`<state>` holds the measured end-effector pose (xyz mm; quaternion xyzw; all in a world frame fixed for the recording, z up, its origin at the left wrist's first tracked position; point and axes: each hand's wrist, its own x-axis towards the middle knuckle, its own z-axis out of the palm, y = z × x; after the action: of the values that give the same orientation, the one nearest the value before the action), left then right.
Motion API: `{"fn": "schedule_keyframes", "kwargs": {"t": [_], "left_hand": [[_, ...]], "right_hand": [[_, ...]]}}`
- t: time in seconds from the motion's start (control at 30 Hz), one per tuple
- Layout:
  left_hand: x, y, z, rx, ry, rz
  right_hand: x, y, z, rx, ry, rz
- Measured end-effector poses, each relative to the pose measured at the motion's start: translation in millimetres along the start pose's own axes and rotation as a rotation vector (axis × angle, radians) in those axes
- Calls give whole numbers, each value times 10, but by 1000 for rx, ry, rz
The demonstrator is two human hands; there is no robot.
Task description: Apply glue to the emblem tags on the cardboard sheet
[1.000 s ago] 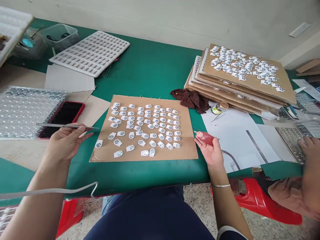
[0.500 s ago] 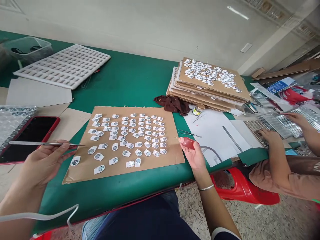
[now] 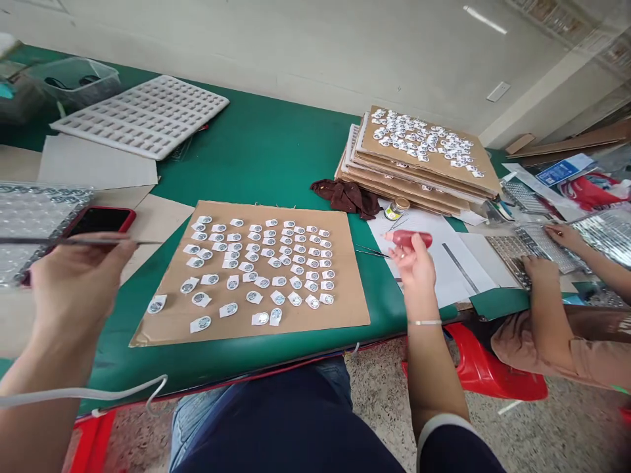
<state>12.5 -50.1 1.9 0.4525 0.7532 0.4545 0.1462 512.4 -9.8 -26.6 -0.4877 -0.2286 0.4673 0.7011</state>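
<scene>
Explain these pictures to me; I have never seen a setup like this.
There is no machine here: these are a person's bare hands, seen by one camera worn on the head, looking forward and down. The left hand holds a thin metal tool; the right hand holds a red, rounded bulb with a pale tip. Between them, on the smooth green tabletop, lies a flat brown cardboard sheet bearing small white tags with round silvery discs. Near its far right corner is a crumpled dark brown cloth. At the right, another person's hands show.
</scene>
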Motion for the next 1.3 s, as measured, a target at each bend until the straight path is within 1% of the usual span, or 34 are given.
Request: {"fn": "schedule_keyframes", "kwargs": {"t": [0.03, 0.1, 0.13, 0.17, 0.23, 0.27, 0.3, 0.33, 0.4, 0.5, 0.63, 0.7, 0.8, 0.87, 0.97, 1.17, 1.3], "left_hand": [[-35, 171, 77, -48, 8, 61], [-158, 501, 273, -153, -100, 175], [-242, 641, 380, -207, -200, 239], [-338, 756, 486, -258, -329, 286], [-543, 905, 663, -355, -490, 354], [-641, 940, 723, -368, -549, 376], [-729, 953, 762, -379, -579, 407], [-802, 948, 779, -367, -601, 435], [-896, 899, 764, -336, -596, 484], [-936, 788, 703, -299, -554, 509], [-959, 687, 696, -325, -552, 546], [-975, 667, 728, -348, -564, 588], [-971, 648, 788, -340, -541, 680], [-947, 626, 822, -327, -518, 760], [-909, 572, 855, -342, -507, 833], [-878, 454, 889, -376, -484, 811], [-871, 424, 903, -361, -469, 777]], "right_hand": [[177, -24, 113, -42, 10, -63], [498, -3, 370, -116, 44, -169], [632, 42, 500, -164, 48, -200], [745, 105, 621, -227, 54, -223], [903, 257, 818, -373, 76, -243], [952, 331, 886, -413, 76, -245], [985, 395, 935, -442, 76, -246], [1005, 446, 965, -454, 73, -247], [1024, 504, 982, -464, 88, -273], [1033, 517, 962, -483, 98, -334], [1046, 526, 961, -497, 42, -344], [1059, 545, 985, -516, 88, -348], [1083, 573, 1036, -543, 197, -390], [1098, 586, 1070, -557, 212, -417], [1108, 601, 1110, -579, 183, -440], [1118, 641, 1144, -598, 176, -420], [1129, 664, 1151, -608, 188, -422]]}}
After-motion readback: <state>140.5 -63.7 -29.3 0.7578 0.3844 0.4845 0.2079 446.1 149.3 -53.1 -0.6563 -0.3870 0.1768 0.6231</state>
